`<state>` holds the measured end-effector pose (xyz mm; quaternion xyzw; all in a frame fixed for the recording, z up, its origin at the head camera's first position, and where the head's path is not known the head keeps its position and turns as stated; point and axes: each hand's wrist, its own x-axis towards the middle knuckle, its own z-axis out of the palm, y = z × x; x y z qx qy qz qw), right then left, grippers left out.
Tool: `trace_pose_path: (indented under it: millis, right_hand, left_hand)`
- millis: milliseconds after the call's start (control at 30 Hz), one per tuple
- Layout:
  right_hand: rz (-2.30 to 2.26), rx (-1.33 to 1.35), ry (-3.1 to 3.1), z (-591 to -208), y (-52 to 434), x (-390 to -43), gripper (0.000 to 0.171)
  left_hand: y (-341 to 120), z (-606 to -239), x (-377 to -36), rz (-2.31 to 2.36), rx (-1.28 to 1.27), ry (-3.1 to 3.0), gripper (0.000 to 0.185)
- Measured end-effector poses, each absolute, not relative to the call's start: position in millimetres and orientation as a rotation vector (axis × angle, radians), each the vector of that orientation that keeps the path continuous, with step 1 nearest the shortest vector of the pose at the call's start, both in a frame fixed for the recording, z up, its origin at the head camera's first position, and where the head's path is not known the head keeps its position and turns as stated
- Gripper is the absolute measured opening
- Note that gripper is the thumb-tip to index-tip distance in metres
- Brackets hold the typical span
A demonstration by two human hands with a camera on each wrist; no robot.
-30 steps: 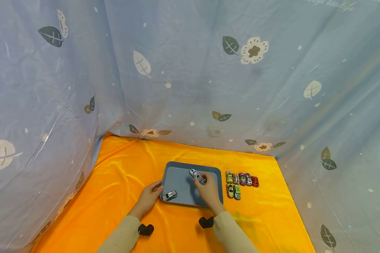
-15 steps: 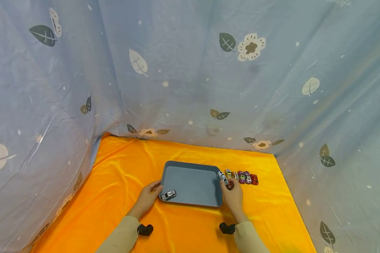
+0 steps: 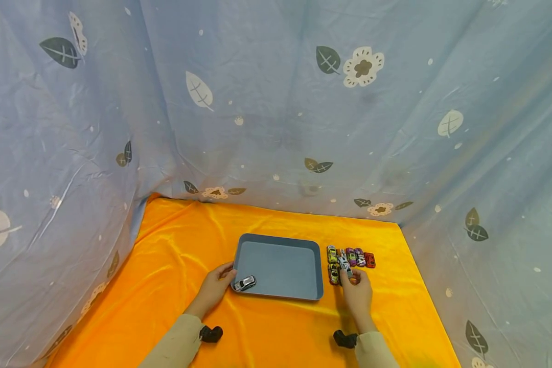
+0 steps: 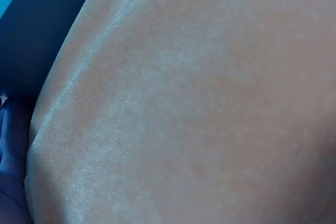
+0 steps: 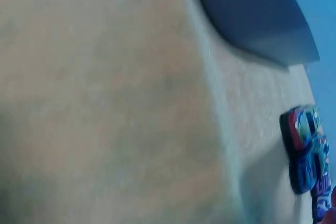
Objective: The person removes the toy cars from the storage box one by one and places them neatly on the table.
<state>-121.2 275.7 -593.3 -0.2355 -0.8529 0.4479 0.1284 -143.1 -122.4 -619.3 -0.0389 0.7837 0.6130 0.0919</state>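
My right hand point(image 3: 358, 297) pinches a white toy car point(image 3: 344, 265) over a group of toy cars right of the grey tray point(image 3: 277, 296). At the tray's lower left, my left hand point(image 3: 211, 291) grips the rim. Inside the tray, in that same corner, lies a silver toy car point(image 3: 245, 283). Below the held car sits a yellow-and-black toy car point(image 3: 334, 274); a green one beside it is mostly hidden. Skin fills most of both wrist views, with the dark tray side point(image 5: 257, 14) and some toy cars point(image 5: 305, 150) showing in the right one.
The back row holds a yellow toy car point(image 3: 332, 254), a purple-and-green one point(image 3: 351, 256), a purple-and-white one point(image 3: 360, 257) and a red one point(image 3: 370, 260). An orange cloth point(image 3: 188, 240) covers the table. Patterned blue-grey curtains point(image 3: 267, 102) hang behind and at both sides.
My right hand has carried the white toy car out from above the tray, rightward over the group of toy cars. My left hand stays on the tray's rim.
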Motion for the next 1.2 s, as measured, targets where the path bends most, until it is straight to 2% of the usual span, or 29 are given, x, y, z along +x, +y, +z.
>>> trace_pose_path:
  millis: [333,633,1200]
  right_hand:
    - [1.270,-0.693,-2.446,-604.9,293.7,-114.9,0.049]
    - [1.381,-0.879,-2.344,-627.4,306.5,-106.7,0.061]
    - [1.321,-0.801,-2.376,-629.9,305.6,-112.4,0.057]
  left_hand:
    - [-122.5,-621.4,-142.7,1.824,-0.120,2.323,0.044]
    - [-123.0,-621.9,-142.8,1.834,-0.117,2.293,0.044]
    - [-121.8,-622.5,-143.5,1.827,-0.113,2.320,0.045]
